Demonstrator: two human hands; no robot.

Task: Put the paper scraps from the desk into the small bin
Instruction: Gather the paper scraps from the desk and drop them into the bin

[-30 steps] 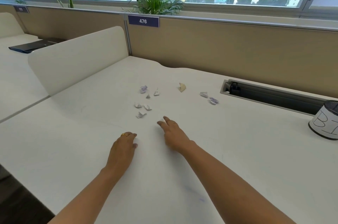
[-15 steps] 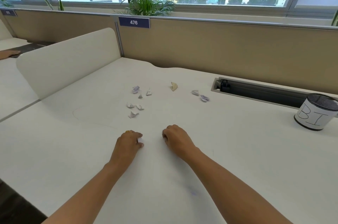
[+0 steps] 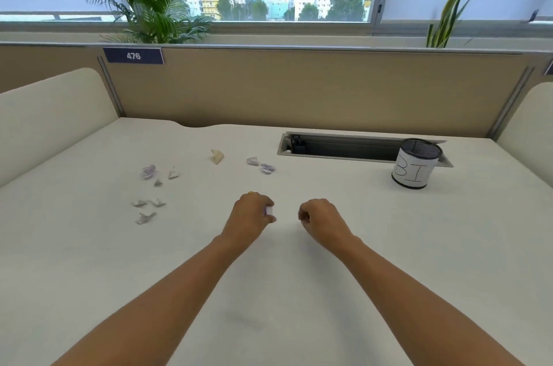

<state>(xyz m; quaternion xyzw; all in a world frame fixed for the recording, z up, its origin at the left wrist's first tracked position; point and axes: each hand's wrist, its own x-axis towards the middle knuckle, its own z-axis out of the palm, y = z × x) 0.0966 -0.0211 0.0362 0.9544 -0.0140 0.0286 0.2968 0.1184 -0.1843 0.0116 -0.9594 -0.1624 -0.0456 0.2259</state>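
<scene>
Several crumpled paper scraps lie on the white desk (image 3: 359, 246): a cluster at the left (image 3: 148, 171), more nearer me (image 3: 145, 217), a tan one (image 3: 217, 155) and two purple-white ones (image 3: 267, 168) further back. The small bin (image 3: 416, 163), a black mesh cup wrapped in white paper with letters, stands at the back right. My left hand (image 3: 251, 214) is closed on a small white-purple scrap (image 3: 268, 210) that peeks out at the fingertips. My right hand (image 3: 323, 219) sits beside it with fingers curled, and no paper shows in it.
A cable tray slot (image 3: 344, 147) is open in the desk just behind and left of the bin. Cream side dividers (image 3: 51, 114) flank the desk, and a tan partition (image 3: 299, 90) with a "476" label closes the back. Plants stand behind it.
My right hand drew back from a scrap near the desk middle and curled shut. Both hands came together, and my left hand now holds a scrap. The view swung right, bringing the bin in.
</scene>
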